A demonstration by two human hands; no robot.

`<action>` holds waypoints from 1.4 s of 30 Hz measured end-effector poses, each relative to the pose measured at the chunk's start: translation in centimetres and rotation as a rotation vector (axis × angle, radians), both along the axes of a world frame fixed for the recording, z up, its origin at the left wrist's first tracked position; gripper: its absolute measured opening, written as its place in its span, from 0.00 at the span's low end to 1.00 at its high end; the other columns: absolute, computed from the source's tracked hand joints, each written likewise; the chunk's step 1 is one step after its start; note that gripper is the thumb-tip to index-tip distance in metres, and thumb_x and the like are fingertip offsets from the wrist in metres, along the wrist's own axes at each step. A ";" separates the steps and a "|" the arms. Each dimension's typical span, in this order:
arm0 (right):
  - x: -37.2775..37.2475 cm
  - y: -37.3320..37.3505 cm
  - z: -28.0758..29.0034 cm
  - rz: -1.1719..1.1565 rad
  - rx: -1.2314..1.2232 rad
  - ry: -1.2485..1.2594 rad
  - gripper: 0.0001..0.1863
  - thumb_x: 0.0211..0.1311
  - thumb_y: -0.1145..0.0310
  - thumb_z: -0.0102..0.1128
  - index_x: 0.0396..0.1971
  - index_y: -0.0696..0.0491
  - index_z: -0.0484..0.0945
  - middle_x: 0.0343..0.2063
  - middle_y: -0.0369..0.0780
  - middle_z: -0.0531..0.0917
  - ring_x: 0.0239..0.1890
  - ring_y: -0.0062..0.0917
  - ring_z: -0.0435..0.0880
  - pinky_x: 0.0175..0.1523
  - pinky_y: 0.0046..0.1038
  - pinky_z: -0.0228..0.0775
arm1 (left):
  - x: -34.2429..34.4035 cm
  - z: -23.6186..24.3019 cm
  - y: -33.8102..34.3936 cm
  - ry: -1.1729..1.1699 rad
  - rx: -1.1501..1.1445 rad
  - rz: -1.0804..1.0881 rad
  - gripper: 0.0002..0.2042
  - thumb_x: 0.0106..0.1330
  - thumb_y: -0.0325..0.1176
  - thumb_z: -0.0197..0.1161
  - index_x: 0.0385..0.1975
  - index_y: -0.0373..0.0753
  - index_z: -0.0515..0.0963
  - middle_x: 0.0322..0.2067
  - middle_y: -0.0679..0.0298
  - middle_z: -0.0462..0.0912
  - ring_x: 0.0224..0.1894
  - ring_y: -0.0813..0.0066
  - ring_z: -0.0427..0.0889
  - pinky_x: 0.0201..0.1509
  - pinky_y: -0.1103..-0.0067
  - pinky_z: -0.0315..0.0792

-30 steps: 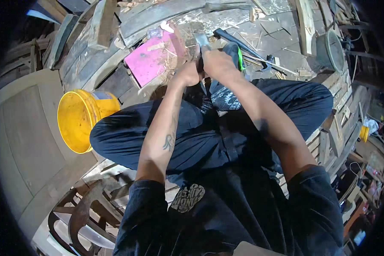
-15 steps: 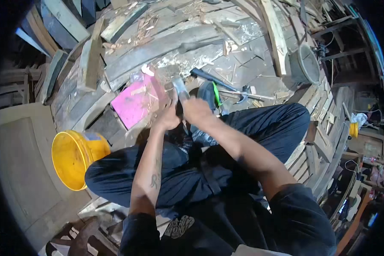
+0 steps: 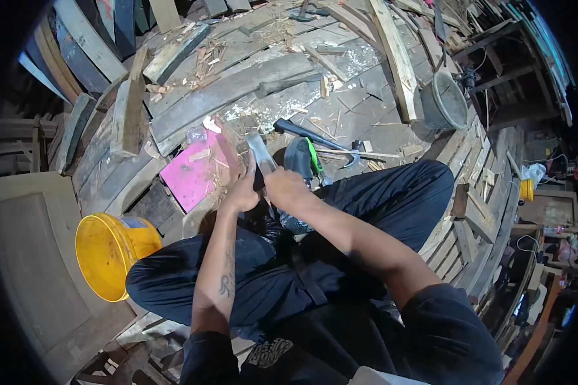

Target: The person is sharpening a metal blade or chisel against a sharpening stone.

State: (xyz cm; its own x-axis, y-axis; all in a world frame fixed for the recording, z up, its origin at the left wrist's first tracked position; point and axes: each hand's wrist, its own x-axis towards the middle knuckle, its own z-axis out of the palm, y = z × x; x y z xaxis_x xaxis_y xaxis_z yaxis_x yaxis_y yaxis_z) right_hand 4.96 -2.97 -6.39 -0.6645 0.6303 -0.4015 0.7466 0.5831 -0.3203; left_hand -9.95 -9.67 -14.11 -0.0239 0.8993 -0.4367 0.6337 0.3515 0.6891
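I sit cross-legged with both hands close together in front of me. My right hand (image 3: 289, 191) is closed round the lower end of a flat grey metal blade (image 3: 259, 150), whose broad end points away from me. Beside it, my left hand (image 3: 241, 195) is closed with its fingers against the blade's lower left side. Something dark shows between the two hands, and its kind is hidden. To the left lies a pink panel (image 3: 187, 174) strewn with wood chips. My green-edged shoe (image 3: 297, 156) is just right of the blade, with a dark-handled hammer (image 3: 316, 136) beyond it.
A yellow bucket (image 3: 101, 256) lies tilted by my left knee. At the right stands a grey bucket (image 3: 444, 102) near a long wooden beam (image 3: 395, 64). Timber offcuts (image 3: 127, 119) and shavings litter the plank floor, and another hammer (image 3: 307, 14) lies at the far edge.
The view has shifted slightly. Both hands have drawn a little nearer to me, and more of the blade shows beyond my fingers. My hands remain closed.
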 end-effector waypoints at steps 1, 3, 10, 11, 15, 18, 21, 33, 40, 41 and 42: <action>0.7 -0.6 0.0 -0.005 -0.063 -0.054 0.30 0.62 0.69 0.59 0.64 0.62 0.68 0.40 0.58 0.85 0.43 0.50 0.88 0.48 0.46 0.81 | 0.2 -0.2 0.0 -0.067 0.020 0.033 0.57 0.63 0.43 0.66 0.75 0.38 0.22 0.70 0.33 0.59 0.73 0.41 0.61 0.76 0.62 0.54; 1.1 -1.0 0.0 0.007 -0.042 -0.023 0.30 0.63 0.69 0.58 0.65 0.61 0.68 0.40 0.58 0.85 0.43 0.50 0.87 0.48 0.46 0.81 | 0.3 -0.7 -0.3 -0.028 0.013 0.027 0.57 0.63 0.43 0.66 0.75 0.39 0.22 0.68 0.32 0.62 0.71 0.40 0.63 0.75 0.62 0.56; -1.9 1.1 1.2 -0.017 -0.006 0.075 0.18 0.61 0.72 0.56 0.50 0.61 0.80 0.39 0.56 0.86 0.44 0.49 0.87 0.50 0.45 0.80 | -0.2 -0.8 -0.1 0.037 0.101 -0.092 0.53 0.60 0.38 0.67 0.77 0.42 0.32 0.58 0.35 0.75 0.60 0.41 0.75 0.62 0.60 0.72; -1.7 1.0 1.4 -0.022 -0.024 0.033 0.20 0.61 0.73 0.55 0.53 0.60 0.79 0.40 0.57 0.86 0.44 0.50 0.87 0.50 0.45 0.80 | -0.1 -0.6 -0.2 0.001 0.052 -0.004 0.52 0.60 0.37 0.67 0.77 0.42 0.34 0.57 0.35 0.75 0.60 0.41 0.76 0.62 0.60 0.72; 0.6 -0.4 1.8 -0.026 -0.085 0.012 0.23 0.62 0.73 0.54 0.58 0.57 0.76 0.39 0.58 0.85 0.44 0.52 0.86 0.49 0.48 0.80 | 0.4 -0.1 -0.6 0.074 0.103 0.051 0.53 0.60 0.33 0.65 0.76 0.45 0.29 0.64 0.32 0.68 0.66 0.39 0.70 0.68 0.62 0.67; 0.2 0.3 1.6 -0.032 -0.086 0.028 0.21 0.62 0.73 0.54 0.55 0.57 0.79 0.38 0.58 0.85 0.44 0.52 0.86 0.48 0.48 0.80 | 0.3 0.0 -0.2 0.077 0.045 0.010 0.51 0.61 0.35 0.66 0.74 0.44 0.31 0.64 0.33 0.68 0.66 0.40 0.70 0.68 0.62 0.66; -1.7 1.7 1.5 -0.079 -0.020 0.098 0.16 0.59 0.75 0.56 0.47 0.60 0.81 0.37 0.57 0.86 0.44 0.52 0.87 0.48 0.48 0.80 | 0.1 0.0 0.3 -0.044 0.175 -0.013 0.35 0.60 0.37 0.68 0.67 0.39 0.60 0.60 0.41 0.75 0.63 0.42 0.74 0.67 0.63 0.68; -0.8 0.6 1.1 -0.073 -0.026 0.037 0.16 0.63 0.69 0.57 0.49 0.58 0.79 0.38 0.55 0.86 0.45 0.50 0.87 0.51 0.47 0.80 | 0.5 1.8 -0.2 -0.130 -0.160 0.106 0.58 0.59 0.43 0.69 0.77 0.43 0.27 0.71 0.35 0.57 0.75 0.36 0.52 0.78 0.63 0.53; 0.9 -0.3 1.4 -0.133 -0.064 0.064 0.15 0.63 0.73 0.53 0.48 0.56 0.80 0.39 0.56 0.86 0.46 0.50 0.86 0.51 0.48 0.79 | 0.5 0.8 -0.4 0.106 0.055 0.005 0.57 0.62 0.39 0.66 0.76 0.46 0.21 0.64 0.28 0.67 0.68 0.41 0.69 0.71 0.64 0.65; 1.2 -0.5 1.3 -0.138 -0.068 0.026 0.15 0.63 0.74 0.54 0.48 0.56 0.80 0.39 0.57 0.86 0.46 0.51 0.86 0.51 0.48 0.79 | 0.7 0.6 -0.5 0.094 0.029 0.003 0.57 0.62 0.39 0.66 0.76 0.46 0.21 0.64 0.28 0.67 0.68 0.41 0.69 0.71 0.64 0.65; 1.8 -0.8 1.4 -0.144 -0.113 -0.084 0.15 0.62 0.74 0.54 0.49 0.56 0.80 0.40 0.57 0.86 0.46 0.51 0.86 0.51 0.48 0.79 | 0.8 0.4 -0.6 0.069 0.059 0.024 0.57 0.62 0.38 0.66 0.76 0.46 0.21 0.65 0.28 0.65 0.69 0.41 0.68 0.72 0.64 0.64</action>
State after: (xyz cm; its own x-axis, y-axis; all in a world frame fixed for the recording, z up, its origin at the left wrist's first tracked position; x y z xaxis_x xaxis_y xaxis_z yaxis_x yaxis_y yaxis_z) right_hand 6.74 -3.80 -5.03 -0.5320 0.6638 -0.5256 0.8465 0.4326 -0.3105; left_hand -9.14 -10.32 -13.72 -0.0735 0.9223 -0.3793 0.6725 0.3267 0.6641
